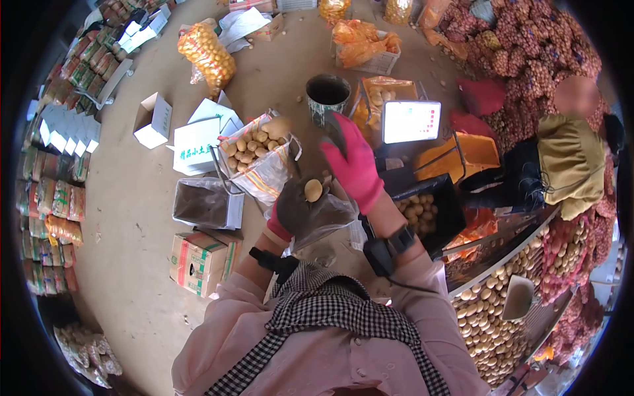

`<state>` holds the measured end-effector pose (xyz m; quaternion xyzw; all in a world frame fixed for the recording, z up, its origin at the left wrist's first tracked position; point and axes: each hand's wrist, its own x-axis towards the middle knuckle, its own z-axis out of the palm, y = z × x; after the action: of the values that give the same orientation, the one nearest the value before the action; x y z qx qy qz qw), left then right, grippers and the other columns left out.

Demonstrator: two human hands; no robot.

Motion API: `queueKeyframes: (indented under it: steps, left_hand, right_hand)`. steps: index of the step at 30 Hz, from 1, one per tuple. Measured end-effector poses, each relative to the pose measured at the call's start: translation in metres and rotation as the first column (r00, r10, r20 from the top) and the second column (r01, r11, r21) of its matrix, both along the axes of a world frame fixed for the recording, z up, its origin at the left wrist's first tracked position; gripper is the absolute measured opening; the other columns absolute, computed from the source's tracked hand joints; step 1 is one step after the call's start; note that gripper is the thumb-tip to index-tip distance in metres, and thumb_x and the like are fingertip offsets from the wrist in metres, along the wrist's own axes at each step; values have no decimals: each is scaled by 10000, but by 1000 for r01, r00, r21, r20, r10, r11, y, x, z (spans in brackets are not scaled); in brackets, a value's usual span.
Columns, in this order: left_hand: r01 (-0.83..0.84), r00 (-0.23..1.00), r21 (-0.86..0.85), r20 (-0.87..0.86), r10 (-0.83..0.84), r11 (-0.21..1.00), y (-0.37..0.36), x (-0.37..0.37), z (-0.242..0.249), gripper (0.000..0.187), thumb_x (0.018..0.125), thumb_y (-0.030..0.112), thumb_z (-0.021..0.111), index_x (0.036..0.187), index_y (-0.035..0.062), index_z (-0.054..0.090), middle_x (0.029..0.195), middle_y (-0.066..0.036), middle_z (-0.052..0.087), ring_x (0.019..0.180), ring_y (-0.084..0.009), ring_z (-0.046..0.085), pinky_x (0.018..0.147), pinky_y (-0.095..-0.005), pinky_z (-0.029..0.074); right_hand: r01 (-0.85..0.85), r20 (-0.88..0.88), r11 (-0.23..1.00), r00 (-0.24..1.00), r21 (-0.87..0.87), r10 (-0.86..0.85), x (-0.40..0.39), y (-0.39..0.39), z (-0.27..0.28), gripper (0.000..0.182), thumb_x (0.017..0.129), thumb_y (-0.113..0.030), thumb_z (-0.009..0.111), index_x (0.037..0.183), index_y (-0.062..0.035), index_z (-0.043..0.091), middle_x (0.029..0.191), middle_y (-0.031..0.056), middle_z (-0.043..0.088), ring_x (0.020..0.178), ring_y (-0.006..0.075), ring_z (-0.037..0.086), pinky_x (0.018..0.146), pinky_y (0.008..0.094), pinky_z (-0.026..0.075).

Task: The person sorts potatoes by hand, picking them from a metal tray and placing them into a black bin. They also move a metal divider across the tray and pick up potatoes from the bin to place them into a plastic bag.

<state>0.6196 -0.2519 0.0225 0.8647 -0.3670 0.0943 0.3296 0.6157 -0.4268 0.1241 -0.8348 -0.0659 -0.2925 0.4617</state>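
Note:
My left hand [295, 208], in a dark-palmed glove with a pink cuff, holds a round potato [313, 191]. Around and below it spreads a clear plastic bag [327, 214]. Raised to the right is my right hand [354, 162] in a pink glove with dark fingertips; its fingers are apart and I see nothing in it. Just beyond my left hand stands a white woven sack [264, 175] full of potatoes [251, 146], with one large potato [277, 127] on its edge. A black crate [448, 214] holding more potatoes [417, 212] sits right of my right wrist.
A lit scale screen [411, 122] stands ahead, beside a dark bucket [328, 94]. Left are a lined box [206, 203] and a cardboard carton [198, 263]. A person [568, 162] sits at right, near a potato-covered sorting table [489, 323] and stacked net bags [515, 49].

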Motion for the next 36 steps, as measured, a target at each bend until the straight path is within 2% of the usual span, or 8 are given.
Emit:
queueKeyframes:
  steps: [7,15,18,20,23,33,35,36]
  left_hand:
    - [-20,881,-404,-439,-174,915,-9,-13,22,435,843,134,736,1246,54,597,1084,-151,674,1031,-291,649,885,-368,525]
    - [397,897,-243,-102,-430,885,-55,-38,-25,449,904,115,644,1326,5,534,1294,-168,598,1193,-338,572,1010,-407,453]
    - [466,694,-389,-396,-601,795,-69,-51,-27,412,951,180,607,1324,16,547,1231,-134,628,1068,-299,627,919,-395,503]
    - [-257,-365,-715,-551,-750,650,-76,-54,-32,384,1008,258,547,1311,23,531,1206,-103,626,1042,-208,621,871,-302,526]
    - [-120,-128,-640,-749,-651,759,-87,-66,-20,433,1020,323,490,1337,29,519,1230,-100,613,1058,-196,613,893,-303,519]
    - [-306,-377,-688,-548,-747,658,-110,-77,-36,423,1025,223,449,1412,54,470,1307,-112,571,1166,-221,582,997,-344,494]
    - [478,597,-471,-445,-668,741,-114,-82,-34,474,964,137,595,1411,48,464,1342,-129,559,1234,-243,552,996,-352,502]
    - [260,329,-693,-590,-737,672,-116,-87,-31,467,967,119,599,1405,33,462,1320,-132,579,1214,-233,571,980,-340,508]
  right_hand:
    - [182,-438,959,896,218,-71,-81,-1,-100,560,831,-154,755,1327,-35,524,1252,196,598,1158,308,599,960,394,491]
    - [131,-278,800,960,585,46,-143,-19,-120,708,769,-105,803,1392,-48,473,1335,132,568,1243,225,545,1049,355,442]
    - [263,-277,942,940,208,-201,-163,-33,-121,713,804,-61,760,1434,-39,426,1386,119,522,1274,200,505,1061,342,425]
    - [232,-277,858,955,458,-111,-183,-42,-125,701,834,-54,727,1452,-31,396,1406,119,498,1286,198,490,1065,337,417]
    - [260,-260,686,960,680,-106,-220,-53,-127,540,938,-51,598,1443,-4,411,1351,106,542,1240,178,515,1045,314,418]
    - [659,-547,448,752,604,-368,-320,-55,-175,316,996,-187,568,1215,38,598,1082,65,681,1006,114,606,895,271,474]
    - [625,-536,431,780,651,-322,-328,-48,-174,312,997,-183,568,1218,36,598,1069,65,684,985,116,617,878,271,487]
    - [621,-549,404,783,671,-291,-330,-45,-172,311,996,-179,572,1219,35,599,1060,70,686,961,120,630,857,273,503]
